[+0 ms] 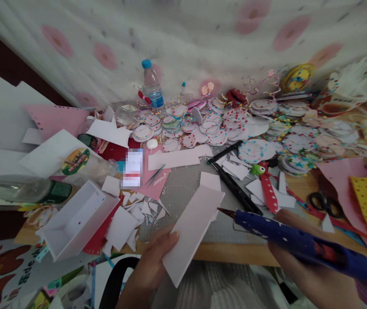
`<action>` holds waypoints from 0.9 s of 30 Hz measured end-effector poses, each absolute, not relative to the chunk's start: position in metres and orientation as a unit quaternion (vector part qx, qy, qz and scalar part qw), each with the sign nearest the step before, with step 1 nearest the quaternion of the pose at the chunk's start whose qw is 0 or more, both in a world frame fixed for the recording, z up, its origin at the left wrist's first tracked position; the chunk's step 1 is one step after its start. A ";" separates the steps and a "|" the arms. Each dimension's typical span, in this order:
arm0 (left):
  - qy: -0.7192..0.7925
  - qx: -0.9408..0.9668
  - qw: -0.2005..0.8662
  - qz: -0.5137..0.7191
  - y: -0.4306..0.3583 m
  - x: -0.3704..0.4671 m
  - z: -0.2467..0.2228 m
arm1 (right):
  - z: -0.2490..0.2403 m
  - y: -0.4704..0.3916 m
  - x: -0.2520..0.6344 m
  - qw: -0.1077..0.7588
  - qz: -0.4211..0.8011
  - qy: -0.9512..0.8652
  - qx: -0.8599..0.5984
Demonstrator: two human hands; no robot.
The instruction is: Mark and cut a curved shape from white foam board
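Note:
My left hand grips a white rectangular board by its lower left edge, tilted above the front of the grey cutting mat. A blue glue gun is held in my right hand, its fingers partly hidden behind the gun's body. The gun's dark nozzle points left and lies at or just off the board's right edge; contact cannot be made out. Behind the board, a smaller white piece rests on the mat.
An open white box and paper scraps lie left. Decorated discs are heaped at the back beside a water bottle. A black pen, a red cutter and scissors lie right.

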State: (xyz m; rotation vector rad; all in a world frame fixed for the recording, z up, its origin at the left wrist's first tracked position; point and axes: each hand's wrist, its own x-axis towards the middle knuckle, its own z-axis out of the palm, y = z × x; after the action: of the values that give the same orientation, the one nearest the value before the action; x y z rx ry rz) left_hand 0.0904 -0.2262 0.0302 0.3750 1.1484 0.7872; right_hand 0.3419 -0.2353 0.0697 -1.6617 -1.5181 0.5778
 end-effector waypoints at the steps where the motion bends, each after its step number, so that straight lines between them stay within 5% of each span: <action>1: 0.527 0.170 0.750 0.361 -0.226 0.089 0.031 | 0.070 -0.235 0.342 0.399 0.224 -0.598 -0.658; 27: 0.531 0.171 0.749 0.358 -0.227 0.089 0.033 | 0.070 -0.235 0.346 0.379 0.243 -0.575 -0.683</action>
State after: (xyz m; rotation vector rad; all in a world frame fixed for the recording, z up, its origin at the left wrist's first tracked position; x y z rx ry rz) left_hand 0.0893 -0.2270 0.0332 0.3731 1.1603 0.7821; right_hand 0.3463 -0.2352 0.0696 -1.7451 -1.4690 0.6199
